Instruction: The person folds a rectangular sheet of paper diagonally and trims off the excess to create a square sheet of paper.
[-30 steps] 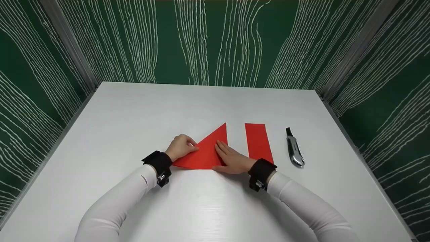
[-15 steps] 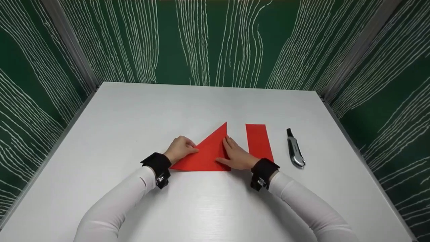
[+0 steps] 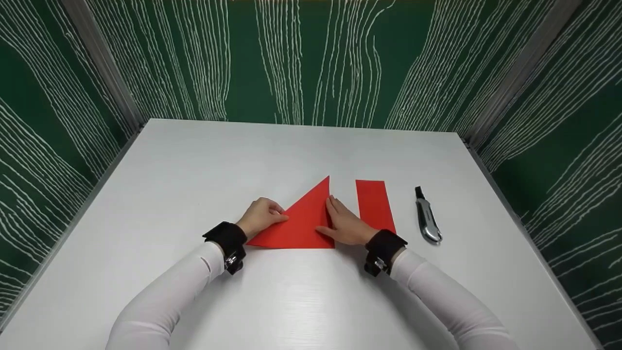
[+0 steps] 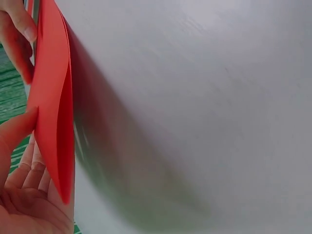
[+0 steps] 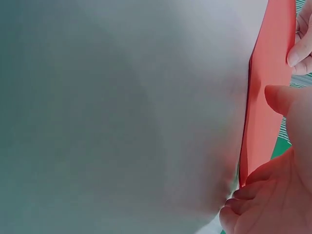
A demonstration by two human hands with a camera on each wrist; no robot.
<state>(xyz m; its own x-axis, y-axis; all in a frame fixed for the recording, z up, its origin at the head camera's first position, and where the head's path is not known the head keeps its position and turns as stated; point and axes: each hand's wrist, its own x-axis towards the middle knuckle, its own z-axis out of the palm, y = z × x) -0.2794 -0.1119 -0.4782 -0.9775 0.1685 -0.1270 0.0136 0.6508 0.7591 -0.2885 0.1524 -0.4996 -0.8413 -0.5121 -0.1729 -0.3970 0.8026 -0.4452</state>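
A red sheet of paper (image 3: 303, 226), folded into a triangle, lies on the white table with its tall point at the back right. My left hand (image 3: 261, 217) pinches its slanted edge, thumb on top and fingers beneath. In the left wrist view, the two layers of the paper (image 4: 51, 78) gape apart toward the near corner. Along the upright right edge rests my right hand (image 3: 347, 227), fingers straight and together, its thumb lying on the paper. The right wrist view shows that thumb (image 5: 278, 97) on the red surface and the fingers at the paper's edge.
A red paper strip (image 3: 374, 204) lies to the right, its near end partly behind the right wrist's black band (image 3: 384, 245). Farther right is a utility knife (image 3: 427, 218) with a grey handle. Green walls with white lines surround the white table (image 3: 204, 155).
My right hand has slid right, from on top of the paper to its right edge, and that side now lies flatter. The left hand keeps its pinch, nearly in place.
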